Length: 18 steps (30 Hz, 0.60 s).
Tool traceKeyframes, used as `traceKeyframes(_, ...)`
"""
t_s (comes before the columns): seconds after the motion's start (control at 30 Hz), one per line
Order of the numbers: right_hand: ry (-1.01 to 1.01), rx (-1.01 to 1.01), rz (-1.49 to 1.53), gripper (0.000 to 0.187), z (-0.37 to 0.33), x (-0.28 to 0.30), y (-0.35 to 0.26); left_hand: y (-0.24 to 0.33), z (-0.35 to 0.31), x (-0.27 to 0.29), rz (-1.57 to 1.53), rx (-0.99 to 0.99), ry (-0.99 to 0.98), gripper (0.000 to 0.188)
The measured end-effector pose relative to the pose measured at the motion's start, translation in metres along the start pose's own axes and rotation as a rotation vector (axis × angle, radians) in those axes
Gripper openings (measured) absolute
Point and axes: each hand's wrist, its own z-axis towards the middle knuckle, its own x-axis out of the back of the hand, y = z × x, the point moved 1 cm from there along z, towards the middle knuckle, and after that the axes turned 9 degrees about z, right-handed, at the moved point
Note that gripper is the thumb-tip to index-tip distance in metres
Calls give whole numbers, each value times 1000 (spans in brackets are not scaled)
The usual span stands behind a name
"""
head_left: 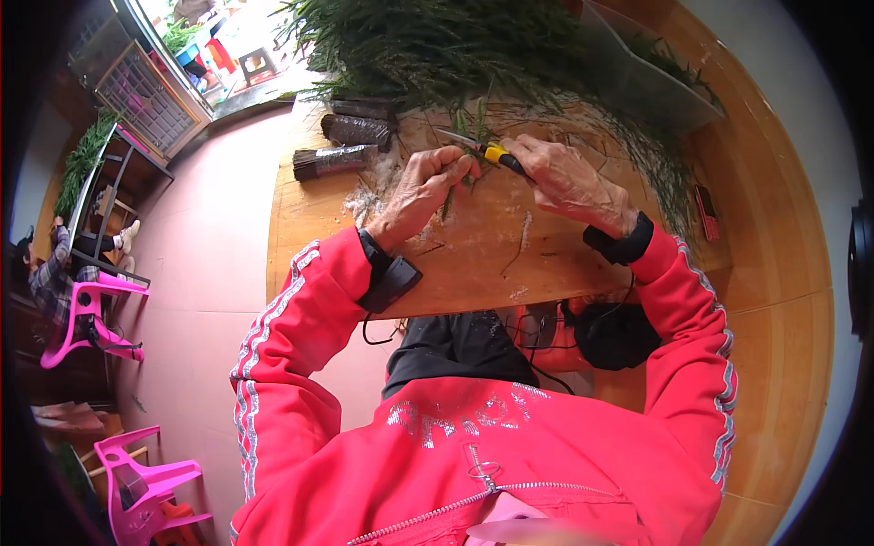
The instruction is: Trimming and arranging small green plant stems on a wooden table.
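Observation:
My right hand (569, 177) is closed around yellow-and-black-handled scissors (496, 153). The blades point left, just beyond the fingertips of my left hand (421, 193). Those fingers are pinched on a thin green sprig (446, 207), part of which shows below them; the grip itself is partly hidden. Another bit of greenery (473, 118) lies beside the blades. Both hands are over the wooden table (473, 264), which is strewn with cut needles, twigs and white flecks.
A large heap of green needle branches (428, 45) covers the table's far side, beside a clear plastic bin (655, 86). Bundled dark sticks (337, 162) lie left of my hands. A red handheld device (706, 214) is at right. Pink chairs (86, 314) and another person (50, 278) are at left.

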Motion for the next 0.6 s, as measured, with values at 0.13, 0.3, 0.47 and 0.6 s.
traceKeyframes(0.13, 1, -6, -118, 44, 1, 2, -2, 3, -1, -3, 42, -41, 28, 30)
traceKeyframes(0.3, -49, 2, -53, 42, 9, 7, 13, 5, 0, 2, 182, -16, -3, 31)
traceKeyframes(0.47, -98, 69, 96, 45, 9, 6, 20, 12, -3, 4, 225, -14, -41, 32)
traceKeyframes(0.6, -41, 68, 119, 45, 8, -6, 18, 9, -4, 4, 230, -21, -16, 32)
